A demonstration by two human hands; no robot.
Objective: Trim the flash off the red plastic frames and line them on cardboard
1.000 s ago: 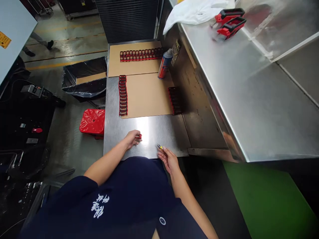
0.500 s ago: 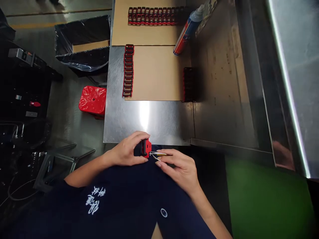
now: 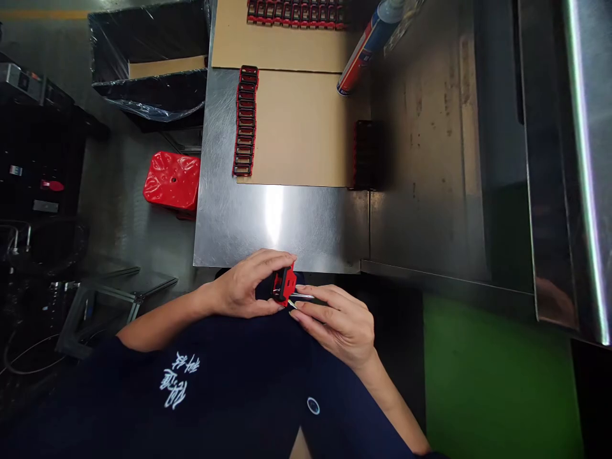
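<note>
Red-black part (image 3: 287, 285), lower centre, sits clamped in left hand (image 3: 245, 287); right hand (image 3: 340, 319) pinches metal tool (image 3: 303, 296) at part's right.

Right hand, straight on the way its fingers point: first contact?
Likely the red-and-black part held in the left hand. The tweezers in the right hand lead, their tips at the part's near edge; whether they already touch is unclear from this single view.

I get white glare on the counter (image 3: 315, 223), a bright streak down the steel edge (image 3: 587, 166), and dark shadow on the right of the cardboard (image 3: 296, 127).
</note>
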